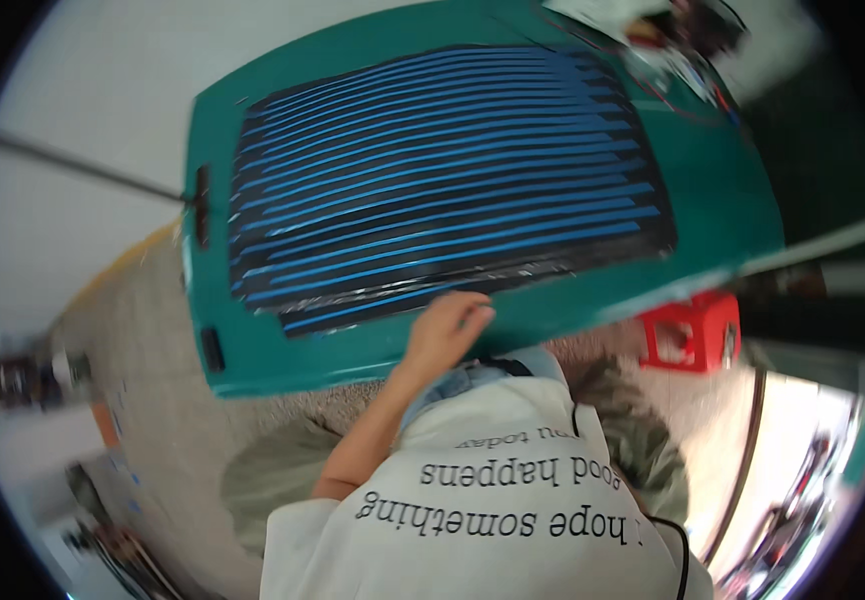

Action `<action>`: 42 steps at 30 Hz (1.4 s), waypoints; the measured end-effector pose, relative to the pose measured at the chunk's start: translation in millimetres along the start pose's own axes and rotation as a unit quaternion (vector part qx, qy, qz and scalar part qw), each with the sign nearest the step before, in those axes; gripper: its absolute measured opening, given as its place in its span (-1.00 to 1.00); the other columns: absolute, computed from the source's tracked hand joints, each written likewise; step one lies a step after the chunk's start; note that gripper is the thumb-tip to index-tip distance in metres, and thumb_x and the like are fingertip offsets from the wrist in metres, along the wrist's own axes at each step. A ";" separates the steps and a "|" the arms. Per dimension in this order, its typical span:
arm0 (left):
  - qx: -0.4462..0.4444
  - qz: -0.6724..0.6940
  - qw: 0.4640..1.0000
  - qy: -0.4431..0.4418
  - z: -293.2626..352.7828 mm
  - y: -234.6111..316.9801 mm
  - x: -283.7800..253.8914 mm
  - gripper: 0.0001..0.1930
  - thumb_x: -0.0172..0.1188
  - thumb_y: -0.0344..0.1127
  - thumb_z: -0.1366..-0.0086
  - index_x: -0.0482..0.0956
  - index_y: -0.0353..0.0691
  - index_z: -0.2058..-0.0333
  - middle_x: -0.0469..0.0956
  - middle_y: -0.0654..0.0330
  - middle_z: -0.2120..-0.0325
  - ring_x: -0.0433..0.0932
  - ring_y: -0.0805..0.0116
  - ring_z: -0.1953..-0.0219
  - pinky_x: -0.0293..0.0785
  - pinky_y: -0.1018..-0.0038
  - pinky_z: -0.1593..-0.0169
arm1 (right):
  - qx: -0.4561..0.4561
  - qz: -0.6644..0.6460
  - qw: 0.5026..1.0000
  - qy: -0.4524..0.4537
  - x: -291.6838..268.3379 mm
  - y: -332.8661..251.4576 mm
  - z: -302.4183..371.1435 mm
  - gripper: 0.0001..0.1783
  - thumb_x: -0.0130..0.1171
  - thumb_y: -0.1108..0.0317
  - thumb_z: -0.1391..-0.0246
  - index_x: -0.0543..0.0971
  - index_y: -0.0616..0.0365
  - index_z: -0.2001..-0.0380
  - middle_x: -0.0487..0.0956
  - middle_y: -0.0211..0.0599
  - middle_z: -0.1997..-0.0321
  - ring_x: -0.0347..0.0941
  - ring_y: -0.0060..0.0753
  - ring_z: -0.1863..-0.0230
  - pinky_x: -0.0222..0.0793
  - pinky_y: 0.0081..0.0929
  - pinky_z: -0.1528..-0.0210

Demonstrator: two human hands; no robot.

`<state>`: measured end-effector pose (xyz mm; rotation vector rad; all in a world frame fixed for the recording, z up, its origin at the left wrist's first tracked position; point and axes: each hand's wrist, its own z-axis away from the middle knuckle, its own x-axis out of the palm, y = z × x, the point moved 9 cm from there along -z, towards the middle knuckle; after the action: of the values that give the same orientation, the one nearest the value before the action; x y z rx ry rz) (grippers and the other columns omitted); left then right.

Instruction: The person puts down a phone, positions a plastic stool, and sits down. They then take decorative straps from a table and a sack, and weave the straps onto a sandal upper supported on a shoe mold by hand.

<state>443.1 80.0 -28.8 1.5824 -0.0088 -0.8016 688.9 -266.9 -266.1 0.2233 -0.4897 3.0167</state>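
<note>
My left hand (pixel 450 325) is at the near edge of the green table, with its fingers curled in and the thumb close to them. Whatever they may pinch is hidden or too small to make out. Just beyond the fingers lies a large black sheet (pixel 413 262) flat on the table, crossed by many parallel blue strips (pixel 423 208). Its near border looks glossy and wrinkled, and a narrow black piece with one blue strip (pixel 353 312) sticks out there, close to my hand. My right hand is not in view.
The green table (pixel 718 195) has rounded corners and a dark slot at its left side. Loose wires and small items (pixel 678 60) are heaped at the far right. A red plastic stool (pixel 691 335) stands on the floor beyond the near right edge.
</note>
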 end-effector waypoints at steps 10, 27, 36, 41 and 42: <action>-0.278 -0.154 0.793 0.520 194.4 -231.1 -301.7 -0.57 0.27 -0.17 -0.06 0.48 -0.28 0.13 0.52 0.11 0.35 0.48 0.27 0.25 0.39 0.34 0.16 | -0.071 0.275 0.958 -0.033 64.6 -117.7 -19.7 -0.66 -0.06 0.26 -0.08 0.47 0.15 0.11 0.52 -0.25 0.17 0.42 -0.42 0.16 0.32 -0.47 0.12; -0.312 -0.124 0.822 0.461 164.7 -252.4 -312.5 -0.60 0.36 -0.23 0.05 0.50 -0.32 0.26 0.58 0.10 0.44 0.57 0.34 0.45 0.47 0.45 0.33 | -0.257 0.392 0.882 0.047 111.6 -212.3 16.5 -0.78 0.00 0.41 0.00 0.53 0.25 0.28 0.58 -0.26 0.44 0.49 -0.47 0.39 0.37 -0.55 0.31; -0.167 0.113 0.741 0.640 257.2 -219.0 -271.1 -0.75 0.17 -0.32 -0.16 0.50 -0.32 0.22 0.56 0.15 0.42 0.52 0.46 0.40 0.46 0.51 0.34 | -0.434 0.441 0.775 -0.125 362.4 -338.2 75.2 -0.82 -0.02 0.47 -0.04 0.51 0.27 0.29 0.56 -0.29 0.48 0.48 -0.55 0.39 0.33 -0.63 0.32; -0.279 -0.001 0.562 0.779 440.8 -205.0 -190.5 -0.76 0.12 -0.39 -0.14 0.47 -0.27 0.19 0.46 0.10 0.25 0.43 0.22 0.18 0.38 0.37 0.12 | -0.432 0.500 0.733 -0.161 414.7 -293.8 69.0 -0.84 -0.01 0.44 -0.07 0.52 0.25 0.30 0.58 -0.23 0.47 0.54 -0.47 0.37 0.39 -0.55 0.28; -0.323 -0.026 0.527 0.785 485.8 -225.7 -172.6 -0.74 0.12 -0.40 -0.12 0.46 -0.27 0.17 0.44 0.08 0.25 0.40 0.16 0.14 0.34 0.32 0.05 | -0.429 0.514 0.722 -0.175 426.8 -278.9 67.4 -0.84 -0.01 0.44 -0.07 0.52 0.25 0.30 0.58 -0.23 0.47 0.54 -0.47 0.37 0.39 -0.55 0.28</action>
<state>-23.5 -220.3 -122.6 1.0307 1.4801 0.8057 304.4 -2.2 -50.4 0.5924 -2.7272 3.0443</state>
